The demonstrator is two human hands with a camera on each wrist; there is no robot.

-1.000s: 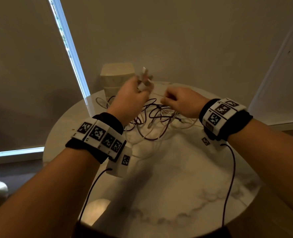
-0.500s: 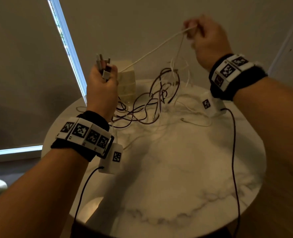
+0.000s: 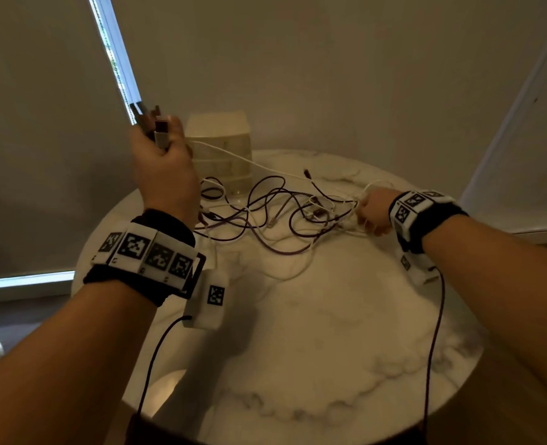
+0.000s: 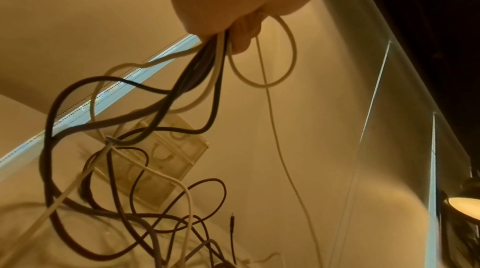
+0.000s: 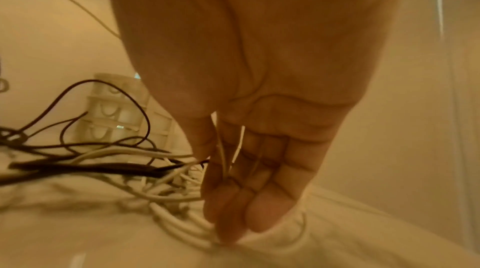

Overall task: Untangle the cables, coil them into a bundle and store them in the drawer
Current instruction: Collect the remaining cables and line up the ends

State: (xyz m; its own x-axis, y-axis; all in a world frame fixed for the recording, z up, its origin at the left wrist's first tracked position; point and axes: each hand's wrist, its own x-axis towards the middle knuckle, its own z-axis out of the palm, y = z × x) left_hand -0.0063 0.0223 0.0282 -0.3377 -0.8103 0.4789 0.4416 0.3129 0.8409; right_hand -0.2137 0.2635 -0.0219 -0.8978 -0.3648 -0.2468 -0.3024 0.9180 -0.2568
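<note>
The round marble counter [image 3: 346, 332] carries everything, with the small drawer unit [image 3: 220, 149] standing at its far edge as the landmark. The cables [image 3: 265, 213], dark and white, lie in a loose tangle on the counter just in front of the drawers and spread from there toward the right hand [image 3: 373, 213]. The left hand [image 3: 163, 162] is raised just left of the drawers, its grip clenched round a bunch of plugs [image 3: 156, 126] with their leads hanging from under the fist. The right hand is low on the counter, well right of the drawers; its fingers [image 5: 233, 200] curl into the white strands, and a thin white lead runs between thumb and fingers, so this grip is grasping cable too. To do this step well, I judge the left hand should keep the plug ends high and firm while the right hand draws one strand at a time, following it through each crossing and not tugging at knots. Half a second ago the right hand was lifted high, right of the drawers, stretching a white lead taut; now it has dropped to the counter and that lead sags across the drawer front.
</note>
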